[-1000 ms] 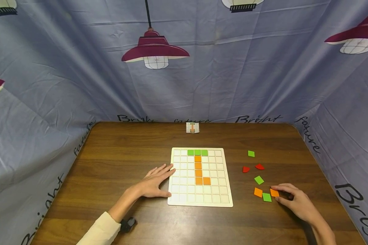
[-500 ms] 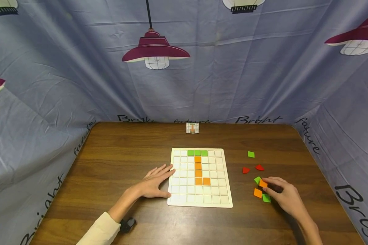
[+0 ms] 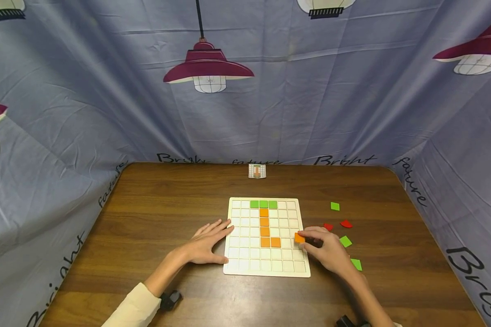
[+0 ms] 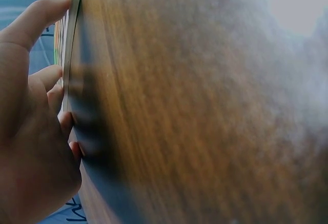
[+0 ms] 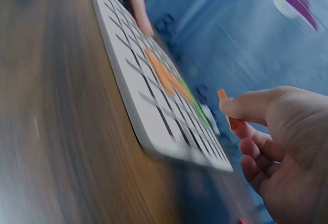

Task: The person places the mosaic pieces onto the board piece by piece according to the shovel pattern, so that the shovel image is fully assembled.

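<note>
- The grip of the right hand is a narrow pinch: thumb and fingertips close on an orange tile, most likely by its edges so the flat face stays free for laying down.
- That tile is over the right side of the board; in the right wrist view it looks held clear of the surface.
- The left hand grips nothing; its fingers spread straight, fingertips on the board's left edge and thumb near the lower left corner, probably to keep it from sliding.
- On the board, three green squares fill the middle of the top row. Below them runs a column of four orange squares, with a fifth just right of the lowest, so the layout appears to follow a pattern.
- To the right of the board, three loose green tiles and two red pieces lie apart on the desk, presumably within easy reach; the right arm partly covers some.
- A small card with a gridded picture is at the far edge, seemingly placed for looking at.
</note>
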Motion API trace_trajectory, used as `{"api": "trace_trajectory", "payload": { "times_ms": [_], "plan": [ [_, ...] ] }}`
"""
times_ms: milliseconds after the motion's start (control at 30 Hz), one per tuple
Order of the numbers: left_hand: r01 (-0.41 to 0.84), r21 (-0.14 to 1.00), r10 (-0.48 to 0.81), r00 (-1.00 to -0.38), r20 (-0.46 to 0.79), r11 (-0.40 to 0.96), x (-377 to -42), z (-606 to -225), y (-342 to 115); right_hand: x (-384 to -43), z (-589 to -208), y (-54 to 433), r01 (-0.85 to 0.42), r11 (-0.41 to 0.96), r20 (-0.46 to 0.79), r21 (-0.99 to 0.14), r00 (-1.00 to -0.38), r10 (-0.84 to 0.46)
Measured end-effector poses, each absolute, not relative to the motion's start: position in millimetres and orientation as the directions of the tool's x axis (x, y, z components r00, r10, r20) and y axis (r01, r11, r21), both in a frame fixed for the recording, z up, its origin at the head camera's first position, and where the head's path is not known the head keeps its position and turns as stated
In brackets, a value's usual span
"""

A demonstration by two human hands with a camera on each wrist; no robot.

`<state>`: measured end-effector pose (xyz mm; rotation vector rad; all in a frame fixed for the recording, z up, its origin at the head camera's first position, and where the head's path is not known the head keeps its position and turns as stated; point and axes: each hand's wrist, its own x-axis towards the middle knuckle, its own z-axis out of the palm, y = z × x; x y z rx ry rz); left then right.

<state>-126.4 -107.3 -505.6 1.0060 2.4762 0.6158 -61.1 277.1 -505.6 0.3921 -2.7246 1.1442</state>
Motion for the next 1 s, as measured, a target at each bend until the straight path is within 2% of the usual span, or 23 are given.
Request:
{"api": "trace_trajectory", "payload": {
  "times_ms": [167,400,700,1000],
  "plan": [
    [0.548,0.534,0.723,-0.665,-0.189,0.644,-125.9,-506.4,-107.5,-69.1,-506.1,243.5,-0.362,0.623,0.276,-0.694,-0.932,-0.235],
    [0.544,0.537,0.721,-0.666,-0.192,0.645,-126.2,-506.2,-107.8,-78.6,-504.7,208.0,-0.381,0.598,0.253,-0.705,-0.923,-0.29],
    [0.543,0.545,0.724,-0.663,-0.189,0.639,-127.3,-505.3,-108.2,-84.6,-513.4,180.3,-0.44,0.628,0.239,-0.642,-0.893,-0.381],
    [0.543,0.54,0.722,-0.665,-0.191,0.643,-127.5,-506.0,-107.5,-86.0,-518.9,173.8,-0.489,0.67,0.259,-0.559,-0.87,-0.419]
  ]
}}
